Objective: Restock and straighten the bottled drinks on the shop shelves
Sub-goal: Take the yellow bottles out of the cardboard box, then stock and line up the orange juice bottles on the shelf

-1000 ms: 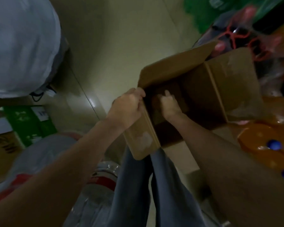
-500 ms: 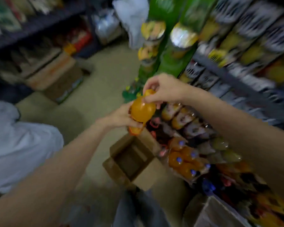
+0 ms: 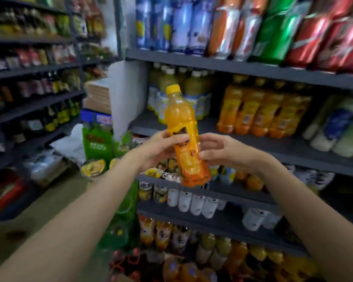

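Orange juice fills the bottle that the person holds up in front of the drink shelves, almost upright, with its yellow cap leaning a little to the left. The left hand grips the bottle around the label, with the fingers curled over the front. The right hand touches the other side of the label with bent fingers, and it seems to steady the bottle more than to carry it.

Just behind and to the right, on the middle shelf, stands a row of orange bottles that look like the same kind. Between this row and the pale yellow bottles on the left there is a bare part of the shelf.

I think the step now is to put this 1 bottle next to its own kind. To do it well, the person should keep the bottle upright, bring it in under the shelf above without knocking the cap, and set its base flat on the shelf. The label should face outward like the others, and the bottle should stand in line with the front row.
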